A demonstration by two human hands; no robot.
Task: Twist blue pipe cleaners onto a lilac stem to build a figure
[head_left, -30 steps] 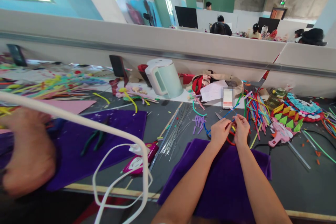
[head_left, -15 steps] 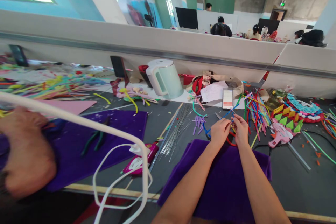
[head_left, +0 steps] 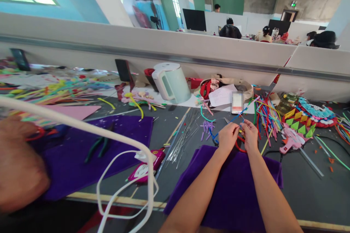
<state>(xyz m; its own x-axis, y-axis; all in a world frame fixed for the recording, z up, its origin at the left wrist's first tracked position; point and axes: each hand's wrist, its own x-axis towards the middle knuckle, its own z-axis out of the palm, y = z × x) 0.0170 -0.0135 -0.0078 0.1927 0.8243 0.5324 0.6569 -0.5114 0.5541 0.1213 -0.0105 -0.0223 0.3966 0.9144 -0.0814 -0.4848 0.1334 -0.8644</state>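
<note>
Above the front of a folded purple cloth (head_left: 237, 185), my left hand (head_left: 228, 137) and my right hand (head_left: 249, 135) are close together, fingertips pinched. Between them is a thin blue pipe cleaner (head_left: 234, 118), its strands sticking up past the fingers. A red loop (head_left: 240, 146), which looks like a scissors handle, shows below and between my hands, partly hidden. To the left of my left hand lie a bent blue piece (head_left: 214, 137) and short purple pipe cleaner pieces (head_left: 207, 127). A phone (head_left: 237, 102) with a blurred screen stands just beyond my fingers.
Colourful pipe cleaners (head_left: 266, 118) and a pink glue gun (head_left: 292, 138) lie at right. Left are silver wires (head_left: 182, 142), a magenta glue tape dispenser (head_left: 149, 164), a kettle (head_left: 175, 83) and a white cable (head_left: 120, 134). A co-worker's arm (head_left: 22, 167) reaches over another purple cloth (head_left: 109, 153).
My hands have shifted only slightly, and the blue pipe cleaner's upper strands now stand at a different angle. The co-worker's arm has moved left, showing a red-orange loop at that hand.
</note>
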